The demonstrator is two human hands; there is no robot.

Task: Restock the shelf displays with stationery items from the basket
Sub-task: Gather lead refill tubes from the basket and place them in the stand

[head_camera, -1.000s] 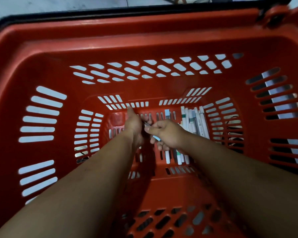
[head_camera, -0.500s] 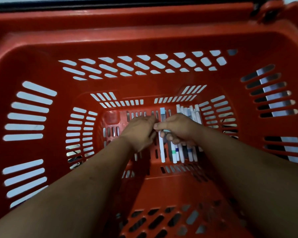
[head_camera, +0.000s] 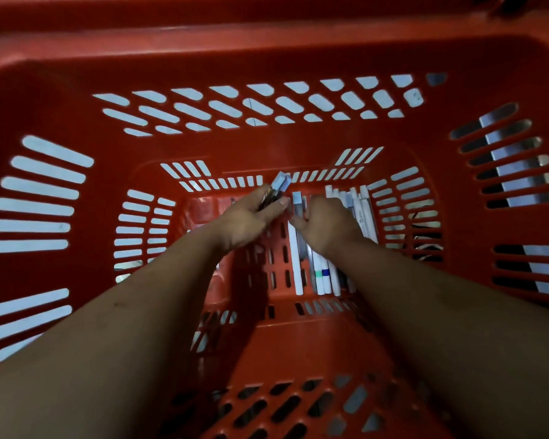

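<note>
Head view has me gathering stock in the basket [head_camera: 298, 144]: my left hand [head_camera: 248, 223] grips a bunch [head_camera: 281, 184], my right hand [head_camera: 327, 228] curls over the pens [head_camera: 322, 277], its hold unclear; next, probably pinch another.

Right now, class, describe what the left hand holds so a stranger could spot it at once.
Find the red basket and look down to its floor, by the far wall. There the left hand grips a small bunch of pens. Their pale blue ends poke up above that hand, while the other pens lie flat in a row beneath the right hand.
</note>
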